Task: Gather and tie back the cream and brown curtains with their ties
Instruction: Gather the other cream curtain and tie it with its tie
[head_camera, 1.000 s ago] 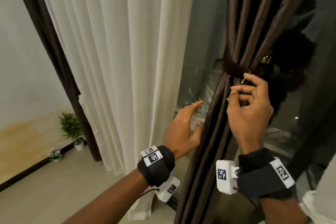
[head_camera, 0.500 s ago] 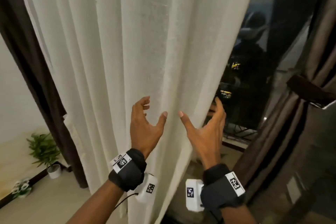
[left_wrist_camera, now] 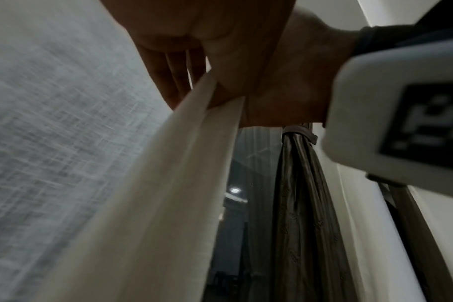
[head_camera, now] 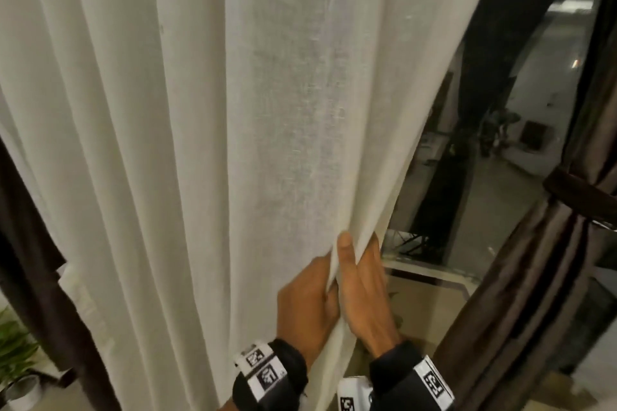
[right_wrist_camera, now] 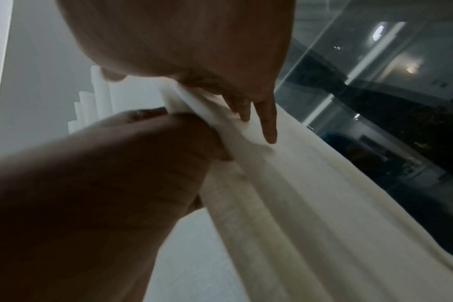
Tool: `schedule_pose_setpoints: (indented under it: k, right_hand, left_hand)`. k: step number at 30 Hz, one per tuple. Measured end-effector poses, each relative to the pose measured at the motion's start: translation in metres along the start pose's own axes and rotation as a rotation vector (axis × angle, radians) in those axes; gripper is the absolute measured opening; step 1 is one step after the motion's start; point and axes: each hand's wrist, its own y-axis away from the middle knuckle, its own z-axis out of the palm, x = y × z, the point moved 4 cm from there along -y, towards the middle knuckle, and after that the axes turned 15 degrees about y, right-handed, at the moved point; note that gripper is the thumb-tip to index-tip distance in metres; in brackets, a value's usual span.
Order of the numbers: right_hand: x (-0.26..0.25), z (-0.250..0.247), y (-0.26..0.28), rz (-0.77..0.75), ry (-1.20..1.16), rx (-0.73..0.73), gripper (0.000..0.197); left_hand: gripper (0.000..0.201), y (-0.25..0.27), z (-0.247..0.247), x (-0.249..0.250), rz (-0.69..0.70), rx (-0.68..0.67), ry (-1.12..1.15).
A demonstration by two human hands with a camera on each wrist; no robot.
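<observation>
Half a second earlier both hands hung spread in front of the cream curtain (head_camera: 207, 143) without touching it; now they have come together at lower centre of the head view and taken hold of its right-hand edge. The left hand (head_camera: 305, 304) has its fingers wrapped behind a fold, and the right hand (head_camera: 362, 294) pinches the same edge, thumb lying up the front of the cloth. The judgement is that gathering of the cream curtain has just begun, with most of the panel hanging loose across the upper left and centre of the frame. The brown curtain (head_camera: 521, 277), lower right, is already bunched and cinched by its brown tie (head_camera: 581, 188), so that half of the task appears done. A second dark curtain (head_camera: 30, 243) hangs untied at the left edge. No cream tie can be made out with certainty. The left wrist view adds what the head view hides: fingers (left_wrist_camera: 173, 77) pressed flat behind the fold, and the tied brown bundle seen from below. The right wrist view shows two fingertips (right_wrist_camera: 269, 130) resting on the cloth's window side, with dark window glass (right_wrist_camera: 375, 102) at right.
</observation>
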Motion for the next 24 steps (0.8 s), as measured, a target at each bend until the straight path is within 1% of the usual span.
schedule_pose_setpoints:
  k: [1, 2, 3, 4, 5, 6, 7, 8, 9, 10, 11, 12, 13, 14, 15, 17, 18, 20, 22, 23, 24]
  right_hand:
    - [-0.004, 0.003, -0.001, -0.021, 0.010, 0.012, 0.096]
    - [-0.007, 0.003, -0.003, -0.028, 0.022, 0.034, 0.097]
    - [-0.007, 0.003, -0.006, -0.014, 0.041, 0.067, 0.092]
    - [-0.002, 0.002, -0.010, 0.012, 0.064, 0.103, 0.081]
    - [0.005, 0.000, -0.015, 0.038, 0.084, 0.136, 0.069]
    - [0.010, -0.002, -0.019, 0.062, 0.084, 0.149, 0.063]
    - [0.016, -0.003, -0.024, 0.085, 0.069, 0.148, 0.064]
    - [0.019, -0.004, -0.027, 0.103, 0.051, 0.140, 0.070]
    - [0.020, -0.004, -0.031, 0.113, 0.049, 0.132, 0.077]
    - [0.020, -0.003, -0.033, 0.118, 0.059, 0.126, 0.081]
    - [0.018, -0.002, -0.035, 0.122, 0.067, 0.123, 0.082]
    - [0.017, 0.000, -0.037, 0.124, 0.070, 0.116, 0.083]
    - [0.016, 0.002, -0.039, 0.125, 0.071, 0.108, 0.084]
    - [0.013, 0.004, -0.039, 0.128, 0.067, 0.092, 0.084]
    - [0.011, 0.005, -0.039, 0.128, 0.053, 0.077, 0.081]
    - [0.006, 0.005, -0.040, 0.111, -0.004, 0.060, 0.075]
    - [0.002, 0.004, -0.040, 0.097, -0.033, 0.057, 0.072]
    - [-0.006, 0.002, -0.041, 0.047, -0.097, 0.038, 0.064]
    - [-0.017, 0.002, -0.040, -0.027, -0.155, -0.021, 0.051]
    - [-0.021, 0.004, -0.041, -0.059, -0.156, -0.047, 0.049]
    - [-0.026, 0.006, -0.042, -0.091, -0.128, -0.041, 0.051]
  left_hand:
    - [0.024, 0.004, 0.006, 0.004, 0.022, -0.074, -0.004]
    - [0.030, 0.006, 0.009, 0.007, 0.042, -0.152, -0.011]
    - [0.041, 0.006, 0.007, 0.007, 0.090, -0.216, -0.014]
    - [0.054, 0.006, 0.002, 0.008, 0.182, -0.252, -0.027]
    - [0.062, 0.006, -0.006, 0.009, 0.282, -0.230, -0.055]
    - [0.064, 0.003, -0.019, 0.006, 0.356, -0.137, -0.099]
    - [0.063, -0.002, -0.036, 0.005, 0.380, 0.010, -0.148]
    - [0.063, -0.009, -0.053, 0.002, 0.346, 0.193, -0.180]
    - [0.065, -0.018, -0.071, -0.002, 0.254, 0.378, -0.172]
    - [0.072, -0.026, -0.087, -0.007, 0.128, 0.529, -0.116]
    - [0.080, -0.035, -0.096, -0.012, 0.014, 0.606, -0.026]
    - [0.085, -0.045, -0.101, -0.017, -0.075, 0.612, 0.074]
    - [0.086, -0.055, -0.101, -0.024, -0.151, 0.580, 0.168]
    - [0.082, -0.063, -0.098, -0.030, -0.201, 0.541, 0.227]
    - [0.074, -0.067, -0.095, -0.033, -0.211, 0.512, 0.238]
    - [0.056, -0.069, -0.086, -0.031, -0.150, 0.464, 0.198]
    - [0.051, -0.067, -0.079, -0.027, -0.101, 0.423, 0.177]
    - [0.046, -0.060, -0.060, -0.017, 0.014, 0.298, 0.145]
    - [0.045, -0.053, -0.039, -0.006, 0.095, 0.147, 0.117]
    - [0.045, -0.051, -0.029, -0.001, 0.122, 0.073, 0.121]
    - [0.045, -0.050, -0.023, 0.004, 0.134, -0.010, 0.140]
